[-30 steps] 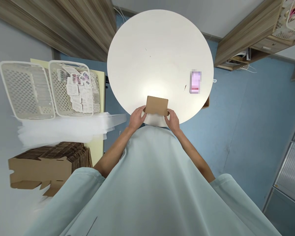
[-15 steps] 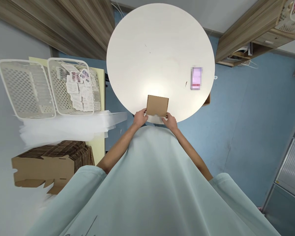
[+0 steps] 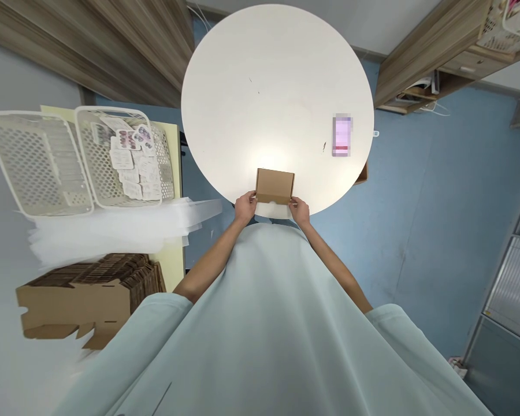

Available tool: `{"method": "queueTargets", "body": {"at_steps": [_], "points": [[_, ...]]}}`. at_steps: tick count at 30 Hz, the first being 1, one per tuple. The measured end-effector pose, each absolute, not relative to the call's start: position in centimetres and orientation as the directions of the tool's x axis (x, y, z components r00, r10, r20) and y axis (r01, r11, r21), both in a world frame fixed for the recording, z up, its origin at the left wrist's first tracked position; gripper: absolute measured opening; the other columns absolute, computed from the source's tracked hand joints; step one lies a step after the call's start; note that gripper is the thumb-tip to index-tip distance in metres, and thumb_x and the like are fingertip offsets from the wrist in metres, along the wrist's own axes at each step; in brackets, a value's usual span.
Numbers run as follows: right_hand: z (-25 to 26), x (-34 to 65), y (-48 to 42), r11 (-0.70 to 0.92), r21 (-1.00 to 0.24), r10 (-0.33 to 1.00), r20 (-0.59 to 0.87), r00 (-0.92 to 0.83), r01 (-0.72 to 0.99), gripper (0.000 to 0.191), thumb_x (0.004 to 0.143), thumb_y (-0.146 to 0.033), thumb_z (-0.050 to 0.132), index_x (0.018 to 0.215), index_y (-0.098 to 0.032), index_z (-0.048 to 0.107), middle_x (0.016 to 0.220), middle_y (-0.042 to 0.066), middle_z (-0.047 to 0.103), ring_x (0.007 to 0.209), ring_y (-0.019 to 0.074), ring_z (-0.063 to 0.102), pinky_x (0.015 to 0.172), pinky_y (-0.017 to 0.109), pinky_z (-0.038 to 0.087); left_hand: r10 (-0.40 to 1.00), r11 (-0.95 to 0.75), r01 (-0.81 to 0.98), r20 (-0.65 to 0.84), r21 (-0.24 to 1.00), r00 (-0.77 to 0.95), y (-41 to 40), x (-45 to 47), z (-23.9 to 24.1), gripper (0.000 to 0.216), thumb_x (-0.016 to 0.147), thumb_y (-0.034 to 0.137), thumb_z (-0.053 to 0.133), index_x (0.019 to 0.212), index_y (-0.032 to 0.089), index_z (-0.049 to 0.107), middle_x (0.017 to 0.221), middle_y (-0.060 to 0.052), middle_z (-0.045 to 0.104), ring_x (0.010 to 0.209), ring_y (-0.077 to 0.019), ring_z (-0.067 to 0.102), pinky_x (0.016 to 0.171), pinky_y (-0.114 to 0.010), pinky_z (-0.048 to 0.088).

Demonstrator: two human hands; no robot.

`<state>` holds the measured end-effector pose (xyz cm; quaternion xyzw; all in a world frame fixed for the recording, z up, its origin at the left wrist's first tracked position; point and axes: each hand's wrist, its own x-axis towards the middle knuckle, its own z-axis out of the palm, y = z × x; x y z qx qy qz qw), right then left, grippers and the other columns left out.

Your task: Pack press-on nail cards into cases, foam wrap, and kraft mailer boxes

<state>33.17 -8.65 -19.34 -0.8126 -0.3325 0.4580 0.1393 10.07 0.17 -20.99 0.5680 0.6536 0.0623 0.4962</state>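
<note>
A small brown cardboard box lies at the near edge of the round white table, its lid down and its front face turned toward me. My left hand grips the box's near left corner between thumb and fingers. At the near right corner, my right hand pinches the box in the same way. The inside of the box is hidden by the lid.
On the table's right lies a blurred pink-purple item. To my left, a yellow-topped table carries a white basket with packets, white sheets and stacked flat cardboard boxes. Wooden cabinets stand beyond, right.
The box's front flap has gone down and its front face now shows. Both hands stay at its near corners, the right one with its thumb drawn back. The view has shifted slightly.
</note>
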Motion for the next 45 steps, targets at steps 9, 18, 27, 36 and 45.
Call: {"method": "queueTargets", "body": {"at_steps": [9,18,27,36,45], "points": [[-20.8,33.2,-8.1,-0.781,-0.533,0.625,-0.662,0.414,0.327,0.034,0.103,-0.023,0.065,0.132,-0.019,0.084,0.129,0.013,0.087,0.118,0.0306,0.083,0.116,0.046,0.061,0.797,0.367,0.689,-0.593,0.625,0.113,0.6,10.4,-20.9,0.047,0.098,0.013,0.060,0.139,0.021,0.081,0.139,-0.010,0.084,0.115,-0.0314,0.082,0.113,-0.047,0.062],[-20.3,33.5,-7.7,-0.687,-0.657,0.722,-0.569,0.393,0.310,0.040,0.102,-0.038,0.070,0.134,-0.018,0.082,0.144,0.018,0.077,0.118,0.0287,0.079,0.115,0.047,0.063,0.818,0.377,0.636,-0.564,0.673,0.112,1.2,10.3,-21.2,0.039,0.091,0.021,0.072,0.128,0.019,0.084,0.139,-0.016,0.081,0.116,-0.0328,0.081,0.114,-0.051,0.063],[-16.5,36.4,-6.9,-0.634,-0.741,0.753,-0.526,0.396,0.221,0.057,0.101,-0.075,0.068,0.106,-0.022,0.087,0.122,0.013,0.088,0.116,0.0346,0.080,0.110,0.052,0.064,0.845,0.407,0.526,-0.527,0.747,0.093,2.7,10.6,-17.2,0.037,0.103,0.053,0.075,0.116,0.020,0.085,0.129,-0.015,0.086,0.118,-0.0358,0.079,0.109,-0.050,0.063],[-18.0,37.0,-4.8,-0.543,-0.822,0.817,-0.469,0.336,0.173,0.081,0.101,-0.087,0.059,0.155,-0.028,0.073,0.159,0.015,0.072,0.129,0.0292,0.073,0.113,0.047,0.061,0.826,0.416,0.379,-0.518,0.827,0.224,4.3,10.6,-20.0,0.059,0.100,0.059,0.079,0.148,0.026,0.075,0.125,-0.012,0.078,0.094,-0.0238,0.075,0.094,-0.043,0.063],[-19.0,36.6,-4.6,-0.494,-0.846,0.835,-0.398,0.380,0.199,0.080,0.102,-0.088,0.055,0.143,-0.023,0.079,0.153,0.018,0.075,0.135,0.0326,0.072,0.113,0.049,0.062,0.869,0.382,0.353,-0.462,0.854,0.178,4.7,11.2,-20.7,0.042,0.095,0.054,0.081,0.126,0.026,0.078,0.113,-0.009,0.074,0.091,-0.0219,0.069,0.089,-0.039,0.061]]}}
